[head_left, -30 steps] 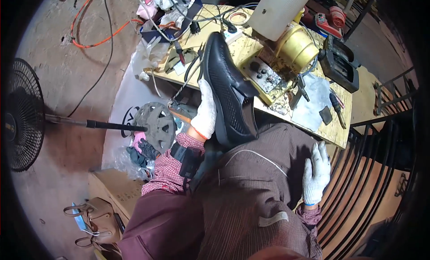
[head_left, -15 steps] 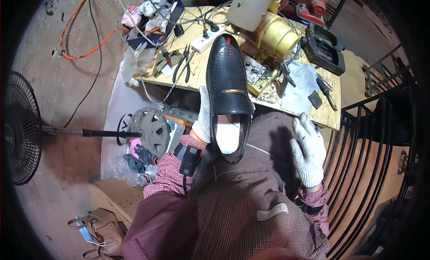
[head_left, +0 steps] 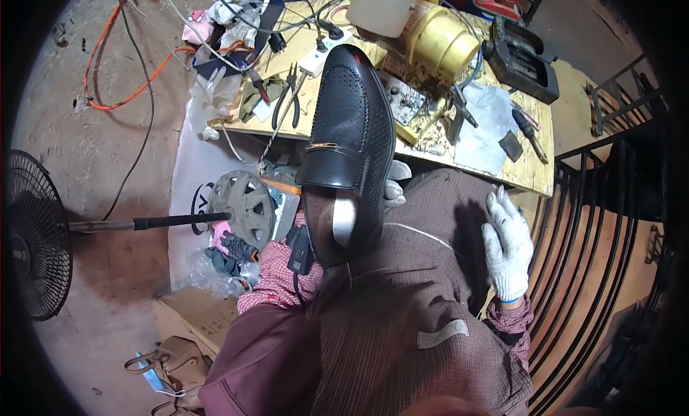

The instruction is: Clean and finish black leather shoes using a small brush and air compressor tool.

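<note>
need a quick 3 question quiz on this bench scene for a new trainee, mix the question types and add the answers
1. Multiple choice: which of these lies on the wooden bench?
A) pliers
B) fan
C) handbag

2. True or false: the right hand is gloved and holds nothing.

3. Fill in the blank: the black shoe is held in the person's ____ hand.

Key:
1. A
2. True
3. left; part of the left hand shows beyond the shoe, on the picture's right, and the rest is hidden behind it.
</note>
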### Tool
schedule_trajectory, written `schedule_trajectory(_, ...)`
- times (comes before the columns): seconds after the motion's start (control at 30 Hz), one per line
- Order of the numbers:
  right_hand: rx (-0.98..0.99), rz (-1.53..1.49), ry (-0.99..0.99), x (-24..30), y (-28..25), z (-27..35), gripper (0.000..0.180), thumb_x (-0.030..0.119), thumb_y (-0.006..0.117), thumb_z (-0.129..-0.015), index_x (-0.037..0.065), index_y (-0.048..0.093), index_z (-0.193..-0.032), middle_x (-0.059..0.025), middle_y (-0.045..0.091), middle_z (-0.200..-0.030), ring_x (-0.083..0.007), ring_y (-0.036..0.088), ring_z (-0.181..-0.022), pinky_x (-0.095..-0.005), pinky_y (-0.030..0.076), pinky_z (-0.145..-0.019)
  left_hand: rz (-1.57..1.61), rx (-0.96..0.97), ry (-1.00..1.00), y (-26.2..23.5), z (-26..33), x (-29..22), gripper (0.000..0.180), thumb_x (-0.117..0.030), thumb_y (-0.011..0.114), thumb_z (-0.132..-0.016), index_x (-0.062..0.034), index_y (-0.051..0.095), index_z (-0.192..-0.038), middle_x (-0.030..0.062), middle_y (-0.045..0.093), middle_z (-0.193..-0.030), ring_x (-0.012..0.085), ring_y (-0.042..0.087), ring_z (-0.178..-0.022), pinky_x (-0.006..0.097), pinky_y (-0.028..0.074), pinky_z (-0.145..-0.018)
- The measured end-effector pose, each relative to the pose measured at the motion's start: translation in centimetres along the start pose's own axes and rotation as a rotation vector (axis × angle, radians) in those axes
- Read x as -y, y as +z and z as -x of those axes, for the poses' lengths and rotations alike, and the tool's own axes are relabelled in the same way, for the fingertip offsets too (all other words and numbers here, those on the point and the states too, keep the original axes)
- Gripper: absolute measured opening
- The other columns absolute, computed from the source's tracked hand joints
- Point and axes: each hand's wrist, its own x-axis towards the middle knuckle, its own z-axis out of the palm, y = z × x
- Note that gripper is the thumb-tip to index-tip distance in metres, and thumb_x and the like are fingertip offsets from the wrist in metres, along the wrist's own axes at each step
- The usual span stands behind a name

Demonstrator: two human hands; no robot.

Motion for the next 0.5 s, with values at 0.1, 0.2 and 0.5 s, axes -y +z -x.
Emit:
schedule_trajectory(0.1, 0.021, 0.019, -0.041, 0.5, 0.0, -0.9, 0.042, 0.008, 0.066, -0.087, 0.008, 0.066, -0.129, -0.0184, 0.063, -0.132, -0.0337, 0.06, -0.123, -0.0416, 0.045, -0.104, 0.135, 0.192, -0.132, -1.6, -1.5, -0.5, 0.044, -0.03, 0.052, -0.103, 0.0089, 0.055, -0.123, 0.0204, 0.063, -0.118, 0.0282, 0.066, -0.088, 0.039, 0.058, -0.083)
schedule_trajectory(0.2, 0.049, 0.007, -0.025, 0.4, 0.4, -1.0, 0.043, 0.008, 0.067, -0.087, 0.008, 0.066, -0.129, -0.0182, 0.063, -0.131, -0.0333, 0.06, -0.122, -0.0415, 0.045, -0.104, 0.282, 0.385, -0.262, -3.6, -4.1, -0.9, 0.043, -0.03, 0.052, -0.103, 0.0082, 0.055, -0.122, 0.0189, 0.063, -0.117, 0.0266, 0.064, -0.088, 0.038, 0.056, -0.084)
schedule_trajectory(0.5, 0.078, 0.026, 0.093, -0.6, -0.8, -0.4, 0.041, 0.009, 0.064, -0.09, 0.009, 0.065, -0.131, -0.0178, 0.062, -0.134, -0.0322, 0.059, -0.124, -0.041, 0.044, -0.106, 0.523, 0.453, -0.083, -2.2, -7.2, -0.5, 0.037, -0.03, 0.051, -0.104, 0.0018, 0.056, -0.12, 0.0116, 0.061, -0.11, 0.0217, 0.054, -0.093, 0.035, 0.049, -0.091)
